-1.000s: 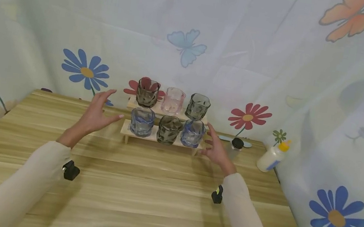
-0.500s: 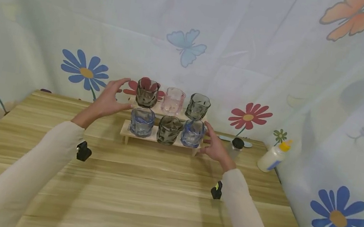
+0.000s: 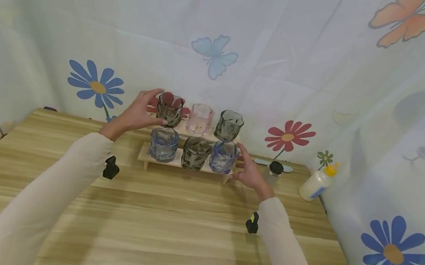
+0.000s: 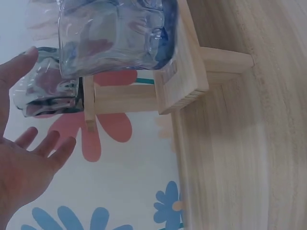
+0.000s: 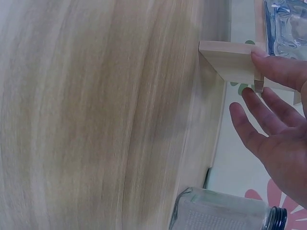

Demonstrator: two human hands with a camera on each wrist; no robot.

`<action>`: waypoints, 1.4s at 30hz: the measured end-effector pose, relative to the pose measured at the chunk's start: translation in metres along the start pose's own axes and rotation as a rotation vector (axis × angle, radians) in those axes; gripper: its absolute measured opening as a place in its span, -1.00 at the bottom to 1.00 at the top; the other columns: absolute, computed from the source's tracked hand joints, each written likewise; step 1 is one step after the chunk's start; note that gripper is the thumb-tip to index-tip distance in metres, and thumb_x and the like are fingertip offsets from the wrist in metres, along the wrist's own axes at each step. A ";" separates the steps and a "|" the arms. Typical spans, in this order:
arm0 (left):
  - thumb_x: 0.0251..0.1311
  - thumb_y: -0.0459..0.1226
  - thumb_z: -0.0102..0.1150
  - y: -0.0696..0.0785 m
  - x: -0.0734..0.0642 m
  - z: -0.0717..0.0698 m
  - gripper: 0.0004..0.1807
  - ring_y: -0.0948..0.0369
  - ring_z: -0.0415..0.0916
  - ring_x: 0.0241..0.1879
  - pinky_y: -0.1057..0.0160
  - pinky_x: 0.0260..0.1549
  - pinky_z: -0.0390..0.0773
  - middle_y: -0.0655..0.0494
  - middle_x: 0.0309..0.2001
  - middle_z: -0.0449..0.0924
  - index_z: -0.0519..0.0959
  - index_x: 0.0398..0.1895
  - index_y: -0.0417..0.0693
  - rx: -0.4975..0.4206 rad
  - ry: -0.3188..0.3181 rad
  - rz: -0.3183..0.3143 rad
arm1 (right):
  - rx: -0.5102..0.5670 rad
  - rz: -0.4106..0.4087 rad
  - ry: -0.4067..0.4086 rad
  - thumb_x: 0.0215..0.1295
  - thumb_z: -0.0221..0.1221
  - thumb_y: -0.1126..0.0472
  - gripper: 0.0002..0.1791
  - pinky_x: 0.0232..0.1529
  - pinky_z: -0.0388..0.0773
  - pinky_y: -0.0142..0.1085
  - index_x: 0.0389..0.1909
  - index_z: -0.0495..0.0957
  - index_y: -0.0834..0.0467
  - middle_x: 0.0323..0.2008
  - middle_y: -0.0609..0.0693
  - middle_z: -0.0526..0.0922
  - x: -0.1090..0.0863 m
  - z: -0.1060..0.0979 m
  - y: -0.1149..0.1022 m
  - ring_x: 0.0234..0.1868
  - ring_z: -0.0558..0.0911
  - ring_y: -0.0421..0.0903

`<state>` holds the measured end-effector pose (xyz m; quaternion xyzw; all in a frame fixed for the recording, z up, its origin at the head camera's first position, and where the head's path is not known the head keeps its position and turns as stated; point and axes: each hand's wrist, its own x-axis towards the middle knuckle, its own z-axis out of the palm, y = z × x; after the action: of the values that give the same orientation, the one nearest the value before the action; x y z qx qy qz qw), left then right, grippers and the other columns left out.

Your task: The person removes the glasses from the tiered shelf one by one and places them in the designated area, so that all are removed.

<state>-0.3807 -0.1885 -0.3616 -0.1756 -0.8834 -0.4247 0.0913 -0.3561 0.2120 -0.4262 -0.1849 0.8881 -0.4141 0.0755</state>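
Your left hand (image 3: 135, 113), spread wide, brackets the upper smoky glass (image 3: 169, 113), thumb in front; contact cannot be told. It has moved in rightward, placing that glass between thumb and fingers. Beyond the lower shelf (image 3: 144, 153), your right hand (image 3: 252, 174) curves loosely beside a blue glass (image 3: 223, 158), grasping none.

We see a pale wooden two-tier stand (image 3: 144, 153), upright near the middle of the desk's (image 3: 181, 228) back edge. At its upper tier's left end we find a see-through smoky grey glass (image 3: 169, 111) with rippled sides, standing mouth up. At the lower tier's right end stands a blue-tinted glass (image 3: 223, 158), equally see-through, wavy-walled and upright.
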 end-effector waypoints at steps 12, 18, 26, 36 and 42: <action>0.03 -0.15 0.51 0.010 0.019 0.010 0.12 -0.31 0.05 0.43 -0.37 0.28 0.23 -0.41 0.46 -0.04 0.01 0.59 -0.02 0.095 -0.062 -0.018 | 0.003 -0.015 0.001 0.09 0.32 0.56 0.20 0.12 0.57 0.11 0.61 -0.20 0.01 0.38 0.42 0.30 -0.001 0.000 0.001 0.31 0.44 0.41; 0.01 -0.13 0.52 0.007 0.026 0.016 0.12 -0.27 0.16 0.34 -0.33 0.26 0.27 -0.39 0.40 0.06 0.03 0.59 0.01 0.098 -0.053 -0.040 | 0.009 -0.039 -0.005 0.08 0.33 0.56 0.20 0.12 0.58 0.10 0.60 -0.21 0.07 0.40 0.45 0.24 -0.002 0.000 0.002 0.29 0.43 0.45; 0.03 -0.16 0.51 0.004 0.031 0.018 0.07 -0.27 0.20 0.25 -0.35 0.22 0.29 -0.41 0.34 0.13 0.08 0.57 -0.03 0.107 -0.048 -0.030 | 0.019 -0.056 -0.007 0.08 0.33 0.57 0.20 0.11 0.56 0.14 0.61 -0.23 0.12 0.47 0.43 0.13 -0.005 -0.001 -0.003 0.28 0.42 0.49; 0.05 -0.21 0.50 0.011 0.035 0.015 0.00 -0.26 0.21 0.25 -0.31 0.24 0.28 -0.40 0.31 0.19 0.14 0.53 -0.11 0.118 -0.055 -0.042 | -0.005 -0.032 0.006 0.08 0.34 0.56 0.21 0.11 0.58 0.10 0.61 -0.21 0.03 0.43 0.41 0.23 0.000 -0.002 0.002 0.29 0.45 0.43; 0.04 -0.22 0.50 0.010 0.037 0.015 -0.02 -0.23 0.25 0.19 -0.29 0.21 0.33 -0.39 0.28 0.22 0.18 0.51 -0.12 0.120 -0.061 -0.061 | 0.001 -0.013 -0.002 0.10 0.32 0.56 0.20 0.13 0.58 0.09 0.61 -0.21 0.01 0.44 0.39 0.22 0.002 -0.001 0.005 0.29 0.44 0.42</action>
<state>-0.4110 -0.1620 -0.3522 -0.1557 -0.9146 -0.3681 0.0618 -0.3597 0.2149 -0.4292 -0.1911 0.8866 -0.4147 0.0739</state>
